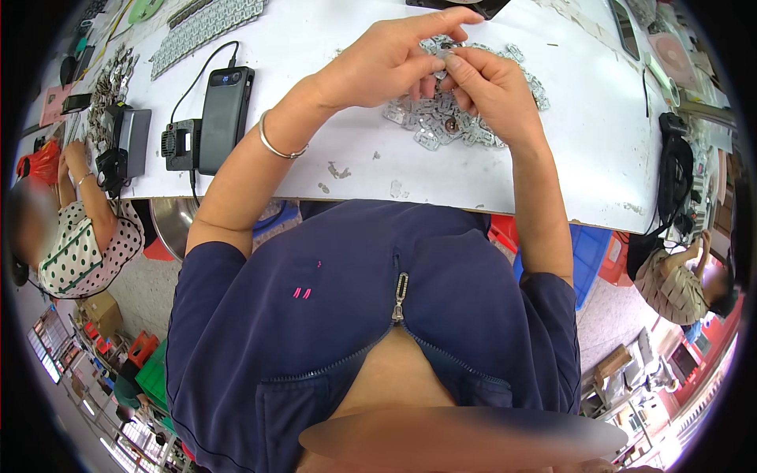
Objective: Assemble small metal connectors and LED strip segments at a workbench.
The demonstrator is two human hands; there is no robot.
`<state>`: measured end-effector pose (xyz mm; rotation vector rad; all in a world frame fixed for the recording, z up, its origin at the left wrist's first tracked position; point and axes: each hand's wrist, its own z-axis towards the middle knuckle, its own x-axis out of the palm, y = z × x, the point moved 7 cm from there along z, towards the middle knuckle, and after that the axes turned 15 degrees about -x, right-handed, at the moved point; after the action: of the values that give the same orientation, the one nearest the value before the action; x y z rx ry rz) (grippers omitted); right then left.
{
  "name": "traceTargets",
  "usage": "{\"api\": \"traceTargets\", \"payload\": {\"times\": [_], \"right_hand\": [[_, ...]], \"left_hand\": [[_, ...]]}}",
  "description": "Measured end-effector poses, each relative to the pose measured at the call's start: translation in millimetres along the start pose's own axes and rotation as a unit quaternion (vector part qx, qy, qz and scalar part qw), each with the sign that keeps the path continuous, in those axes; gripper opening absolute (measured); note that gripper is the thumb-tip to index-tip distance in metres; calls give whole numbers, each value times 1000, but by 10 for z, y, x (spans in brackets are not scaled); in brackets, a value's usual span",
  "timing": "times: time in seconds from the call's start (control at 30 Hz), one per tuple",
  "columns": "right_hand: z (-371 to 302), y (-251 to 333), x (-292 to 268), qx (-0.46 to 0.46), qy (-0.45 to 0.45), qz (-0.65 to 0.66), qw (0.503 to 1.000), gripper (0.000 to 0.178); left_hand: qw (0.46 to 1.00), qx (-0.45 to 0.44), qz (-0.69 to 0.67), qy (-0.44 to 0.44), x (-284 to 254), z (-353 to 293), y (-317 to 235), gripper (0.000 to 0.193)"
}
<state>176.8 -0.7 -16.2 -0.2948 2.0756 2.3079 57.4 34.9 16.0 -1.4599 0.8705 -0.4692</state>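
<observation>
Above a loose pile of small silvery-grey flat parts (430, 132), my two hands meet at the fingertips. My left hand (382, 67), with a metal bangle on its wrist, pinches with thumb and a finger while its index finger stretches out. My right hand (498, 88) pinches from the other side. A small silvery-grey part (441, 73) shows between the fingertips, mostly covered by them. More of these parts lie right under both hands.
Left on the white table (331, 142) are a black power bank (225, 122) with a cable, a small black device (180, 145) and a sheet of gridded grey parts (206, 41). A black object (481, 6) sits at the far edge. Co-workers (87, 240) sit on both sides.
</observation>
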Motion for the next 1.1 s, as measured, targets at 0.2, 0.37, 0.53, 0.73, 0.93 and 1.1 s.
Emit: {"api": "traceTargets", "payload": {"times": [0.2, 0.37, 0.53, 0.73, 0.93, 1.1], "right_hand": [[26, 66, -128, -6, -60, -2, 998, 23], [51, 125, -77, 9, -14, -34, 999, 24], [72, 111, -57, 10, -9, -45, 999, 23], [106, 132, -30, -2, -18, -68, 997, 23], [226, 108, -93, -69, -79, -132, 986, 23], [248, 176, -73, -94, -93, -167, 977, 20]], "left_hand": [[986, 49, 101, -123, -164, -74, 97, 39], [929, 183, 254, -196, -154, -139, -7, 26], [885, 237, 315, -247, -139, -176, -1, 23], [860, 260, 348, -267, -132, -180, 7, 22], [878, 205, 265, -343, -252, -121, 67, 20], [868, 210, 269, -359, -189, -143, 22, 20]]}}
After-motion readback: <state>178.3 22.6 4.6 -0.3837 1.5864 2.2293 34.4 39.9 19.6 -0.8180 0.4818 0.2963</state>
